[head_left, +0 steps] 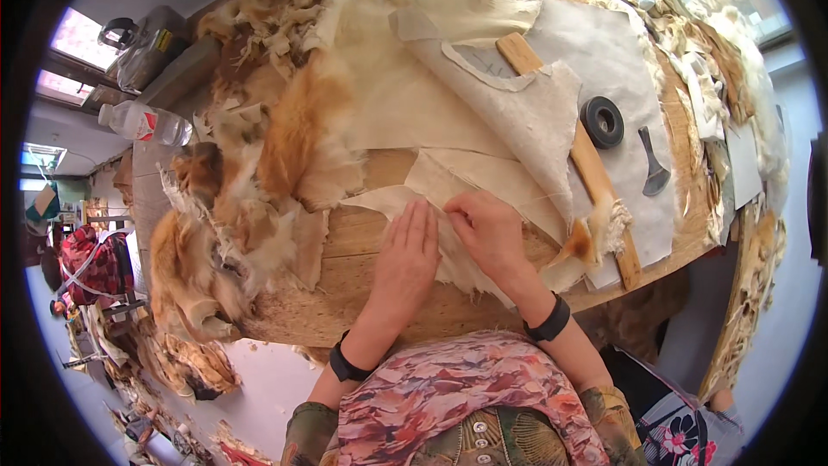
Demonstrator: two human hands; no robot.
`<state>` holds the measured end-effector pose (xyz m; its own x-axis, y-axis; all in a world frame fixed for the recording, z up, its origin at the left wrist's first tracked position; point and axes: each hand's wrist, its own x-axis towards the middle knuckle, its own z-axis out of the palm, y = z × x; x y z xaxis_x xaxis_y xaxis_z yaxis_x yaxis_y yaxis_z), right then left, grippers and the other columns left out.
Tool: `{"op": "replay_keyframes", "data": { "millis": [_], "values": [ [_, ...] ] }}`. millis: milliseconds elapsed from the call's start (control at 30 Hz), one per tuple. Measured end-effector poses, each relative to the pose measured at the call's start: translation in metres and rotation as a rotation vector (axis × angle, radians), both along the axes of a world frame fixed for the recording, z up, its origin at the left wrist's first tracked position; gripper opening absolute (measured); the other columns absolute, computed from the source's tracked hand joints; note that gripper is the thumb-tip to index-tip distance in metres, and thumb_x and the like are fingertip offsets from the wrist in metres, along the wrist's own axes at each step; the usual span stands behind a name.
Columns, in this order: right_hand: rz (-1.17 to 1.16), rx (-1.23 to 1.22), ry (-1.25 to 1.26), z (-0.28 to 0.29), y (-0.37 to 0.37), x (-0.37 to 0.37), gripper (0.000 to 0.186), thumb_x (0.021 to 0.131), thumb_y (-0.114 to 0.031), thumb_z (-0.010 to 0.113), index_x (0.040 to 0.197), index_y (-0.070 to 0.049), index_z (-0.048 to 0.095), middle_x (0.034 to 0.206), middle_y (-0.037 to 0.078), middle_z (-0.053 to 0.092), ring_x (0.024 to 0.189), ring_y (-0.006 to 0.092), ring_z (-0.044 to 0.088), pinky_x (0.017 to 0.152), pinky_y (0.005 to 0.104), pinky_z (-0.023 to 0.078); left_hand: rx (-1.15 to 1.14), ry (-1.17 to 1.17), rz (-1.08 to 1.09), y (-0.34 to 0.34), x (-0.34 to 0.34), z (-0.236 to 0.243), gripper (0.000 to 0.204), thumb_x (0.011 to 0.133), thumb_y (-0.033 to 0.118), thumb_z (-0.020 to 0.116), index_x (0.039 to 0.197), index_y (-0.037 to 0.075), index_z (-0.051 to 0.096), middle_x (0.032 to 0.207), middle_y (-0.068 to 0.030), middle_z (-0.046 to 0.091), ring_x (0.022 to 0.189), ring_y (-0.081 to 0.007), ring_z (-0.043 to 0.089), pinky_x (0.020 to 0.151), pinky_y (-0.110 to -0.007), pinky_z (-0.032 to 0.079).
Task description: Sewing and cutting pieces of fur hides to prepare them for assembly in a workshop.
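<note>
Brown-and-white furs [198, 259] heaped along left edge of wooden table [354, 246]. Left hand [407, 250] laid flat, fingers extended and pressed together, on pale hide piece [453, 266] near front edge. Right hand [493, 233] curled just beside it over same piece; whether hide is pinched cannot be told. Toward right edge, black roll [613, 123] placed over white sheet [634, 207].

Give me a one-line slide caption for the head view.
Left hand flat on pale hide, right hand curled close by, at a wooden table strewn with fur.
</note>
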<state>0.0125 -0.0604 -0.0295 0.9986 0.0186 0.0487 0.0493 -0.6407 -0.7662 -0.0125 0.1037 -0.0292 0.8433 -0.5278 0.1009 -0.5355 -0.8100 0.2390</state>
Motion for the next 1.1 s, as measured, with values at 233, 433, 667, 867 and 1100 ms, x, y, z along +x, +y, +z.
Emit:
{"op": "replay_keyframes", "data": {
  "millis": [233,433,667,867,1100],
  "values": [
    [0.131,-0.272,0.132,0.023,-0.032,-0.019,0.006,0.082,-0.011,0.06,0.083,-0.008,0.065,0.082,0.011,0.064,0.079,0.0319,0.064,0.067,0.0421,0.05,-0.02,0.094,0.012,-0.002,0.002,0.002,0.07,0.077,0.023,0.072,0.136,-0.003,0.044,0.144,-0.022,0.038,0.133,-0.0334,0.037,0.109,-0.041,0.034],
    [-0.053,-0.171,0.143,0.051,-0.078,-0.041,0.005,0.087,-0.006,0.057,0.089,-0.004,0.062,0.079,0.009,0.061,0.067,0.0241,0.063,0.061,0.0336,0.049,0.019,0.108,0.053,-0.009,-0.003,0.003,0.079,0.075,0.031,0.074,0.14,0.0,0.041,0.147,-0.0221,0.034,0.135,-0.0358,0.034,0.11,-0.047,0.03],
    [-0.104,0.188,0.251,0.029,-0.04,-0.038,0.012,0.088,-0.015,0.062,0.09,-0.003,0.062,0.072,0.016,0.063,0.064,0.0315,0.063,0.061,0.0398,0.049,0.064,0.132,0.049,-0.011,-0.005,-0.002,0.088,0.077,0.039,0.071,0.146,0.001,0.032,0.153,-0.0215,0.026,0.142,-0.0334,0.026,0.114,-0.045,0.023],
    [-0.114,0.031,0.278,0.012,-0.032,-0.042,0.02,0.082,-0.025,0.068,0.085,-0.005,0.067,0.066,0.014,0.064,0.061,0.029,0.064,0.059,0.0377,0.05,0.081,0.156,0.069,-0.012,-0.007,0.0,0.091,0.079,0.045,0.068,0.148,0.002,0.028,0.155,-0.0214,0.022,0.143,-0.0322,0.024,0.115,-0.044,0.02],
    [-0.14,0.098,0.305,0.006,-0.033,-0.039,0.017,0.079,-0.022,0.068,0.082,-0.005,0.068,0.067,0.014,0.065,0.063,0.0273,0.066,0.061,0.038,0.051,0.131,0.173,0.069,-0.014,-0.003,0.005,0.091,0.077,0.046,0.07,0.147,0.001,0.031,0.154,-0.0221,0.023,0.141,-0.0327,0.026,0.113,-0.045,0.025]
  ]
}}
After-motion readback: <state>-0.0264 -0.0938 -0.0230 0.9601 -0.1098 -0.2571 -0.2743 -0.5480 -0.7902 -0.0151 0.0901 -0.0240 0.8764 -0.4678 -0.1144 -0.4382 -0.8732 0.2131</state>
